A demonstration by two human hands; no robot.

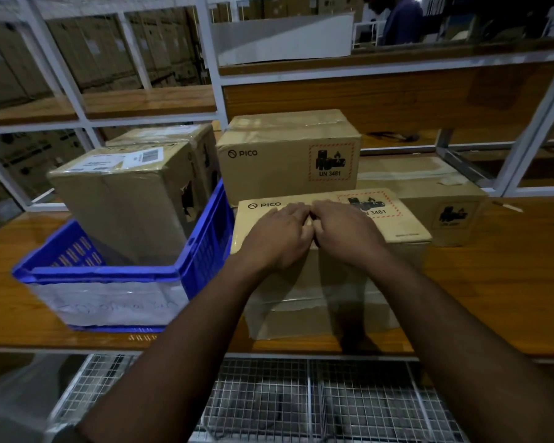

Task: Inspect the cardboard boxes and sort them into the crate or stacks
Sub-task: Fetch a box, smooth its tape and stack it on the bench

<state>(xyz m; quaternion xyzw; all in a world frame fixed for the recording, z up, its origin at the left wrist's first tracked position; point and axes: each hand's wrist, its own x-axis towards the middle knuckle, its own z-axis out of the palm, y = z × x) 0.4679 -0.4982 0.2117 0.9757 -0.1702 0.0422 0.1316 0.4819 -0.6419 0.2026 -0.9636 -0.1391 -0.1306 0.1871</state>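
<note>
Directly ahead, a cardboard box [330, 273] marked PICO is seen standing on the wooden surface [506, 282], just right of a blue crate [202, 247]. Its long axis runs left to right across the view, slightly skewed so that the right end lies farther back, and the printed top face is turned upward with the logo at the far left corner and a red-bordered UN 3481 label at the far right.

Both hands are laid on that top face, side by side and touching near its middle. The left hand [279, 235] is spread flat, fingers nearly straight and pointing away. The right hand [343, 231] is pressed down likewise, fingers slightly bent over the top; nothing is gripped by either.

A torn box [122, 203] with a white shipping label is held upright in the crate, leaning toward its far side. Behind the handled box a second PICO box [288, 155] is placed, its long axis also left to right, its printed side facing the viewer. A lower box [435, 193] lies to the right, partly hidden. Another box [176, 135] is seen behind the crate.
</note>
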